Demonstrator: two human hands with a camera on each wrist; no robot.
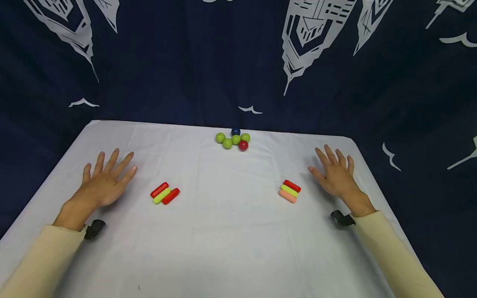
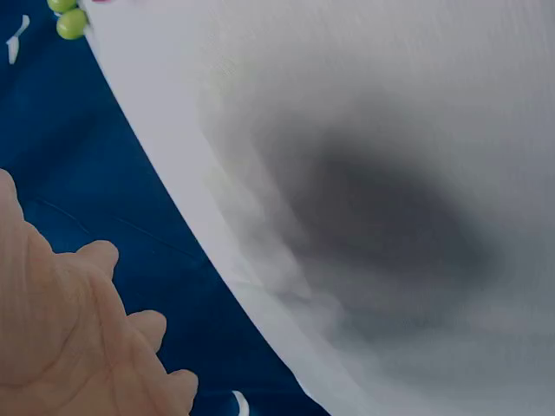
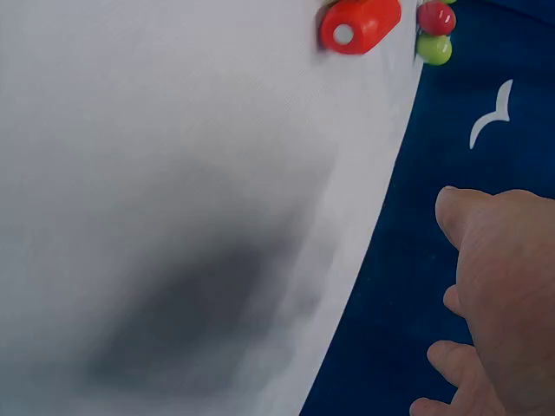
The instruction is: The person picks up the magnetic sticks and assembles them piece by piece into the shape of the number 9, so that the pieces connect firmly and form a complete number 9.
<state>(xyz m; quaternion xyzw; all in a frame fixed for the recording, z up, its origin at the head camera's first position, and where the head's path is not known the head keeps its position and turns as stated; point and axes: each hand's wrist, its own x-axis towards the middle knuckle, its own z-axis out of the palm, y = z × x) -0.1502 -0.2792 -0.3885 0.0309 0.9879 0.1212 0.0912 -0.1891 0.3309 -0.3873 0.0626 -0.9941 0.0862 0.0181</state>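
Observation:
My left hand hovers palm down over the left of the table with its fingers spread, holding nothing. Nearest to it lie two short red sticks with a yellow-green stick between them. On the other side my right hand is also spread and holds nothing. Beside it lie a red stick, a yellow-green stick and a salmon stick, side by side. In the right wrist view the red stick shows a pale round spot on its end.
At the table's far edge several glossy green balls cluster with a dark blue ball and a red ball. A white cloth covers the table. Behind hangs a navy curtain with white prints.

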